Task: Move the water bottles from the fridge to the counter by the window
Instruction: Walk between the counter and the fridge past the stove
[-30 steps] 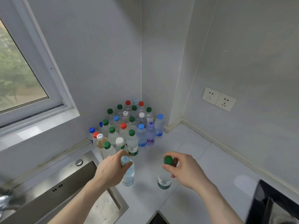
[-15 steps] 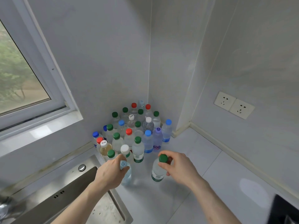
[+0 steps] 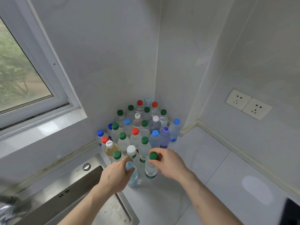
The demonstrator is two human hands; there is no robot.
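Several water bottles [image 3: 138, 127] with green, red, blue and white caps stand clustered in the counter's corner below the window. My left hand [image 3: 116, 174] grips a clear bottle with a pale blue cap [image 3: 132, 176] by its neck, at the front of the cluster. Just to its right, my right hand [image 3: 168, 163] holds a green-capped bottle [image 3: 151, 169] round its top. Both bottles stand upright on or just above the white counter [image 3: 203, 159]; contact with it is unclear.
A steel sink [image 3: 78, 197] lies at the lower left, close to my left forearm. The window [image 3: 21, 78] and its sill are at left. Two wall sockets [image 3: 248, 103] sit on the right wall. A dark object [image 3: 292, 213] shows at the bottom right corner.
Both hands have carried their bottles forward toward the cluster in the corner, and now hold them right at its front edge. The view has shifted closer.
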